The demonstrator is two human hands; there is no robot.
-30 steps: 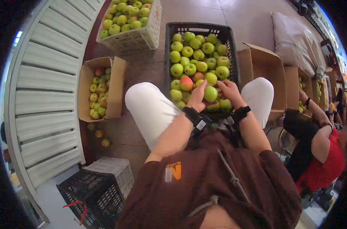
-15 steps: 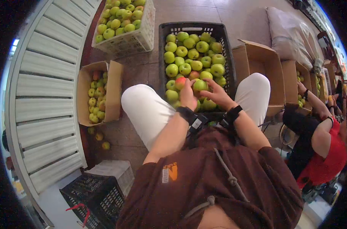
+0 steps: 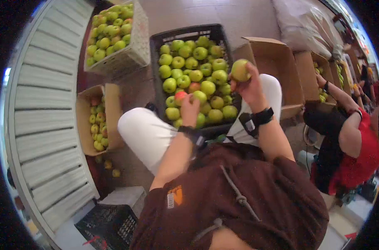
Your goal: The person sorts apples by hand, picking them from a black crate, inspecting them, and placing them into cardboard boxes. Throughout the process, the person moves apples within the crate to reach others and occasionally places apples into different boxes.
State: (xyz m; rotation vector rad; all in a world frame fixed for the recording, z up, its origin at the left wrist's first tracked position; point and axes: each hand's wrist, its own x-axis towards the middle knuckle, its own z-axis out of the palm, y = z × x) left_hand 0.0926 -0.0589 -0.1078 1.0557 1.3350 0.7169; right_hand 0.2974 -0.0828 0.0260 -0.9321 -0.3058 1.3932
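Observation:
Raised over the right edge of the black crate [image 3: 155, 68], my right hand [image 3: 252, 85] is closed around a yellow-green apple [image 3: 240, 70]. My left hand [image 3: 190, 109] is lower, over the near part of the crate, with curled fingers against a red-blushed apple [image 3: 180, 98]. Part of its grip is hidden and slightly blurred. Just right of those fingers sits a green apple [image 3: 200, 97]. Many more green apples [image 3: 207, 87] fill the crate between my knees.
At the upper left stands a white crate [image 3: 141, 37] heaped with apples. Below it is a cardboard box [image 3: 113, 112] of apples, with loose apples [image 3: 115, 172] on the floor. An open cardboard box [image 3: 277, 62] is on the right. Beyond it, a co-worker [image 3: 354, 154] reaches into another box.
My right hand has moved away from my left, up and right, carrying an apple. My left hand stays over the near part of the crate. The camera view has shifted and turned slightly.

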